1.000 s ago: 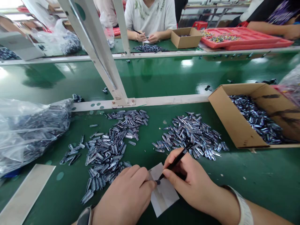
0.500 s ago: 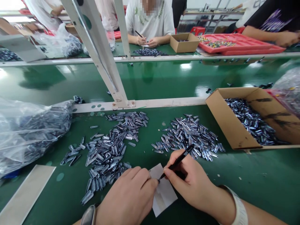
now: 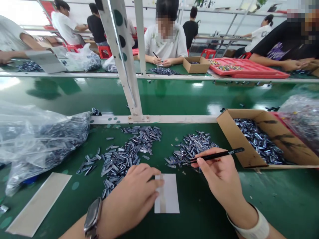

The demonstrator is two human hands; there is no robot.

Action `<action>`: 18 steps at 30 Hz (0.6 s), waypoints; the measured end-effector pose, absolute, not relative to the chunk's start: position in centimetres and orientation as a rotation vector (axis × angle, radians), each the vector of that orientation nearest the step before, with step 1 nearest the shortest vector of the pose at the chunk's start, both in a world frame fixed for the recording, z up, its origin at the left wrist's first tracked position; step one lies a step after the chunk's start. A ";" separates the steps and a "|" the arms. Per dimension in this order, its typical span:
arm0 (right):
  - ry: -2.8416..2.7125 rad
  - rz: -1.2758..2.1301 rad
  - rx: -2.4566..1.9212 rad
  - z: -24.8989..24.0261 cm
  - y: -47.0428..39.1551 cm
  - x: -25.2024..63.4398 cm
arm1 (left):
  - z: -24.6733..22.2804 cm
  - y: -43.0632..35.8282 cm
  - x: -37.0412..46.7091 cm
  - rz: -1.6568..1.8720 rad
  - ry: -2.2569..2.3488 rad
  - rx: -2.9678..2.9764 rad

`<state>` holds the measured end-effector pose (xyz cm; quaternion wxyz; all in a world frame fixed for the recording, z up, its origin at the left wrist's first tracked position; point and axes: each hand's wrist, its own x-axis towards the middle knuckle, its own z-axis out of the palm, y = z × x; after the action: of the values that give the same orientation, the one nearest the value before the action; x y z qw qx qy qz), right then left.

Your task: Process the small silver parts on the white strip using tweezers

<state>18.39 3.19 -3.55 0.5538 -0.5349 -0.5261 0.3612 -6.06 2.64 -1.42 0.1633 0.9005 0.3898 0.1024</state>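
Observation:
A small white card [image 3: 171, 194] with a beige strip along its left part lies in front of me. My left hand [image 3: 136, 196] reaches over the card's left edge, fingers slightly apart and bent, fingertips at the strip. Between the thumb and fingers of my right hand [image 3: 219, 176] is a pair of black tweezers [image 3: 216, 155]. Their tips point left, at the lower edge of the right pile of small dark, glossy clips [image 3: 196, 144]; whether they pinch a clip I cannot tell. Another pile of clips [image 3: 127, 152] spreads beyond my left hand.
A cardboard box [image 3: 243, 149] of clips stands at the right, a clear plastic bag [image 3: 57, 136] of them at the left. A long pale board [image 3: 41, 202] lies at the lower left. A white metal post [image 3: 127, 73] rises from the rail. Co-workers sit across the green belt [image 3: 174, 94].
My right hand has moved the tweezers from the card up and right to the clip pile. The card has turned straighter, and my left fingers have loosened. The view has tilted up.

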 end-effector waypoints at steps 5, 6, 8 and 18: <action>-1.406 1.274 -1.267 -3.0 1.6 17.6 | -2.7 5.1 -7.5 0.379 1.548 2.635; -1.437 1.347 -1.282 -2.9 1.3 17.5 | -2.9 5.4 -7.7 0.362 1.588 2.639; -1.461 1.443 -1.311 -2.6 0.9 17.3 | -2.9 5.9 -7.8 0.339 1.618 2.636; -1.423 1.531 -1.306 -3.6 0.6 16.7 | -2.2 3.0 -4.7 0.182 1.300 2.625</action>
<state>16.69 0.63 -3.64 0.3320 -0.4999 -0.5447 0.5858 -4.66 3.03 -2.19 0.1030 0.8896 0.4406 0.0616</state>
